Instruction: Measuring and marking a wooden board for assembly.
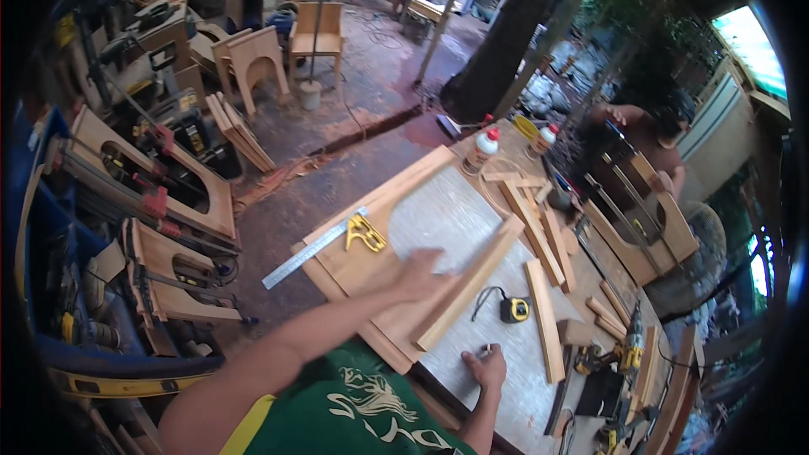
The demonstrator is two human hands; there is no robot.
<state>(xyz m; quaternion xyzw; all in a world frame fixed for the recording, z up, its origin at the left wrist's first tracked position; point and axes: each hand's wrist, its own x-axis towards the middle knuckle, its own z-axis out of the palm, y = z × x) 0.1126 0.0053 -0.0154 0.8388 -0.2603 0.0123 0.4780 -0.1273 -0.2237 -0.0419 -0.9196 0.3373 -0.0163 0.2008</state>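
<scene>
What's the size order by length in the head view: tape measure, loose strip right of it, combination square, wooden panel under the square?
1. Wooden panel
2. Combination square and loose strip: look about equal, so unranked
3. Tape measure

A wooden chair (330, 23) stands on the reddish floor (371, 76), left of a dark tree trunk (510, 38).

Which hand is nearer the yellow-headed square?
Left. The left hand is just right of and slightly below the yellow-headed square in the picture; the right hand is farther off at lower right, across the wooden bar.
</scene>
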